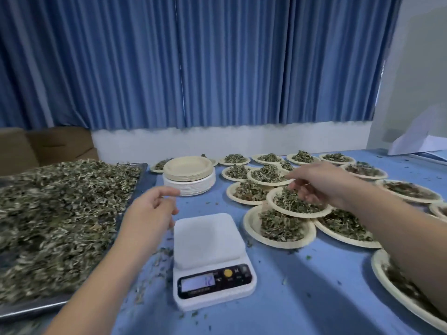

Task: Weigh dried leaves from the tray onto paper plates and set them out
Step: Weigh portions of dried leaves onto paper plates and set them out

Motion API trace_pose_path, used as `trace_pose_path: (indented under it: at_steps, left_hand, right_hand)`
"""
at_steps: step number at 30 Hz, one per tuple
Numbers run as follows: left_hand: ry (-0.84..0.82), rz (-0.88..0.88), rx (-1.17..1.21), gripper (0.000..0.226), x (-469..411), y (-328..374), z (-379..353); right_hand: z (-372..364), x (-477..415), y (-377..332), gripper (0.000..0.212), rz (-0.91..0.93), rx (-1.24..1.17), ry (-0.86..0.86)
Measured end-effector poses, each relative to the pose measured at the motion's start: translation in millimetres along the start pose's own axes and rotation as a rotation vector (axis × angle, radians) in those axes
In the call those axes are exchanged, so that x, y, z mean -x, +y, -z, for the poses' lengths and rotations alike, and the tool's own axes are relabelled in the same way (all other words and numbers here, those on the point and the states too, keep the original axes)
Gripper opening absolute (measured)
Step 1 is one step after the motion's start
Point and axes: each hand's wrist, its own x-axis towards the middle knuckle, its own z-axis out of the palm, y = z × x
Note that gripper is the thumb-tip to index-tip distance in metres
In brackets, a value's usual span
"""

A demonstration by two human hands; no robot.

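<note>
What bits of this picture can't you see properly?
- Scale display, head view: the digits are too blurred to read.
- Right hand, head view: the fingertips are smeared by motion, so whether it grips the top plate is unclear.
- Tray, head view: cut off by the left edge, and its leaves are blurred.
- Near-right plate, head view: cut off by the frame edge and partly covered by the right forearm.

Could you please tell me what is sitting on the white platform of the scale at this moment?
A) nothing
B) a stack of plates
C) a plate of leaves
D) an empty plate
A: the scale has a bare white platform, the stack of empty plates stands behind it, and the filled plates lie to its right on the table.
</note>
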Motion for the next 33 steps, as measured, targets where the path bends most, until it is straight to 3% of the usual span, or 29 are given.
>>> trace_pose_path:
  at_steps: [4, 7, 9, 11, 17, 20, 24, 26, 33]
  left_hand:
    - [0.139, -0.122, -0.553, 0.020, -1.8, -36.4, 57.1]
    - [0.142, -0.191, -0.761, 0.018, -4.6, -43.2, 67.9]
    - [0.150, -0.210, -0.813, 0.019, -5.7, -42.1, 67.2]
    - [0.120, -0.192, -0.878, 0.019, -6.5, -43.7, 64.5]
    - [0.098, -0.018, -0.970, 0.020, -13.1, -50.1, 70.2]
    - [0.075, 0.052, -1.004, 0.022, -13.5, -50.9, 71.5]
    - [0.041, 0.066, -1.000, 0.023, -14.5, -52.3, 71.5]
    - [0.035, 0.057, -0.997, 0.023, -14.0, -52.9, 71.6]
    - [0.040, 0.052, -0.975, 0.022, -15.1, -55.8, 71.2]
  right_hand:
    - [-78.4, -15.4, -16.9, 0.018, 0.124, 0.096, -0.074]
    - [-131.9, -36.6, -26.3, 0.012, 0.313, 0.429, -0.014]
    - [-163.8, -56.0, -30.4, 0.012, 0.453, 0.688, -0.001]
    - [-189.5, -80.2, -33.4, 0.030, 0.542, 0.855, -0.020]
    - [-232.7, -133.4, -58.1, 0.051, 0.570, 1.077, -0.087]
    - [-245.6, -149.0, -69.7, 0.047, 0.485, 1.157, -0.140]
    - [-257.6, -154.6, -78.3, 0.021, 0.493, 1.313, -0.165]
    - [-257.2, -156.3, -83.0, 0.016, 0.493, 1.319, -0.157]
    - [-249.2, -168.2, -85.1, 0.030, 0.519, 1.204, -0.119]
